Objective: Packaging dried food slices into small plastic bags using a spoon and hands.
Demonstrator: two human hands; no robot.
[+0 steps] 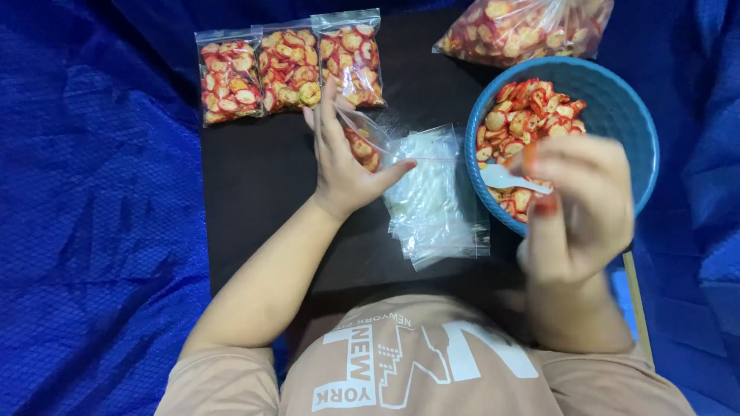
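Seen from above, your left hand [339, 166] gripped a small clear zip bag [368, 142] on the black tabletop [262, 177], fingers stretched along its far side and thumb hooked at the mouth, holding it open. The bag lay just right of your palm and was partly filled with red and yellow dried fruit slices.

Your right hand [574, 204], blurred by motion, was closed around the handle of a white plastic spoon [505, 179]. The spoon's bowl pointed left, over the near rim of a blue bowl [632, 131] filled with the same slices.

Between your two hands lay a stack of empty clear bags [435, 200], just beside the open bag. Three filled, sealed bags [289, 65] sat in a row beyond your left hand. A large clear sack of slices [524, 27] rested beyond the blue bowl.
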